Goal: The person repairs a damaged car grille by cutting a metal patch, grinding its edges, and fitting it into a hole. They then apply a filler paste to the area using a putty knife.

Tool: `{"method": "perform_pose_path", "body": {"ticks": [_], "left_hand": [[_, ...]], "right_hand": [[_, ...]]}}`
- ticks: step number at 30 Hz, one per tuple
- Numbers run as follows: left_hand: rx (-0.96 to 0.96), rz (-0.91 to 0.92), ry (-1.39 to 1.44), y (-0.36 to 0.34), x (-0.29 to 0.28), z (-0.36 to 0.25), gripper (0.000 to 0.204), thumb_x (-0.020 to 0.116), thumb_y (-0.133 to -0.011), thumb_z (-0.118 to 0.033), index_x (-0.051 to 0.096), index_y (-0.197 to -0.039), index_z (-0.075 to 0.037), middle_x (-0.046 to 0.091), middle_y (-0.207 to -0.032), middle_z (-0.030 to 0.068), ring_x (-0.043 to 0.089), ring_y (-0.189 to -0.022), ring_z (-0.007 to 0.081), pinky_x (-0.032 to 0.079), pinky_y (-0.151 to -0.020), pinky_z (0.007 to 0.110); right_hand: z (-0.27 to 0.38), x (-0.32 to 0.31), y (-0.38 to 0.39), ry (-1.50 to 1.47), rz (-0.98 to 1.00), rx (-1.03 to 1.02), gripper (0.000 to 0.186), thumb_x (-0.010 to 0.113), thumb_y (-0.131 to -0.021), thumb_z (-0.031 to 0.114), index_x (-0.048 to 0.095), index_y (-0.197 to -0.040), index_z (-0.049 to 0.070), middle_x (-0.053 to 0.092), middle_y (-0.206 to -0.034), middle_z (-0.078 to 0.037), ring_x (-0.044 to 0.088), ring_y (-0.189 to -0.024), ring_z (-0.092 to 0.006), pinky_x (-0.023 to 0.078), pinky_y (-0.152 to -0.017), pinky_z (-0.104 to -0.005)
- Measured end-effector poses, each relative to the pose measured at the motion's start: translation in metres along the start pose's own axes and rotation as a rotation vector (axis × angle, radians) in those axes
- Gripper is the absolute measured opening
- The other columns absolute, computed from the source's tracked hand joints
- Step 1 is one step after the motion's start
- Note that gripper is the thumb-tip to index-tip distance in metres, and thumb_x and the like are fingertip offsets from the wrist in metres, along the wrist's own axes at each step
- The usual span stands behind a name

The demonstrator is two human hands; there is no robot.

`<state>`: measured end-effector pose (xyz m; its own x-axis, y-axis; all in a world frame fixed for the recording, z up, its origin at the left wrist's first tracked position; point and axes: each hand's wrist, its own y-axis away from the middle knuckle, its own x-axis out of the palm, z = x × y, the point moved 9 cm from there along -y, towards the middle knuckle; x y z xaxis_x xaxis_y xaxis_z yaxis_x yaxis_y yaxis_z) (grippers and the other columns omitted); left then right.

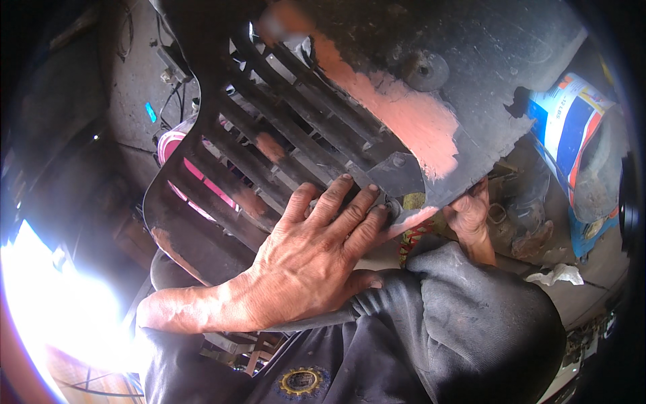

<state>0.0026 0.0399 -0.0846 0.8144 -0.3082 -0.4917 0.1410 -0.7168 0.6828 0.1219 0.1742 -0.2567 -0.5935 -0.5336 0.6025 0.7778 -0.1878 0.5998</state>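
Note:
A large dark panel (498,135) with a row of long slots lies tilted across my lap. Salmon-pink filler (410,114) is spread along one side of the slots, with smaller smears on the slats. My left hand (303,249) rests on the slats near the panel's close edge, fingers stretched out and lying on the surface, thumb toward me. At the right, my right hand (471,215) grips the panel's lower edge beside a pink-coated corner; some of its fingers are hidden by the panel. A round boss (425,70) stands out from the panel's upper part.
A white, blue and orange can (568,121) stands at the far right, close to the panel's ragged edge. Under the slots shows a pink round object (171,145). A dark cable (176,101) and a blue scrap (150,112) lie at upper left. A crumpled white piece (557,275) is at lower right.

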Motion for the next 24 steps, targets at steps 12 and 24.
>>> {"method": "perform_pose_path", "body": {"ticks": [12,24], "left_hand": [[-0.008,0.05,-0.035,0.0,0.004,0.002,0.082,0.074,-0.083,-0.049,0.047,-0.145,-0.003,0.048,-0.151,0.0162,0.04,-0.142,0.0352,0.029,-0.114,0.05],[0.011,0.021,-0.034,0.0,0.002,0.001,0.074,0.071,-0.083,-0.05,0.051,-0.141,-0.007,0.049,-0.147,0.0179,0.044,-0.138,0.0393,0.035,-0.109,0.053]], "right_hand": [[-0.003,-0.006,0.0,0.037,-0.017,0.011,0.057,0.096,-0.067,0.028,0.063,-0.107,0.004,0.063,-0.09,0.003,0.064,-0.085,-0.0127,0.053,-0.081,-0.0275],[0.0,-0.001,-0.001,0.0,-0.011,0.018,0.048,0.094,-0.067,0.018,0.063,-0.1,0.005,0.064,-0.09,0.001,0.064,-0.085,-0.0127,0.053,-0.081,-0.0286]]}}
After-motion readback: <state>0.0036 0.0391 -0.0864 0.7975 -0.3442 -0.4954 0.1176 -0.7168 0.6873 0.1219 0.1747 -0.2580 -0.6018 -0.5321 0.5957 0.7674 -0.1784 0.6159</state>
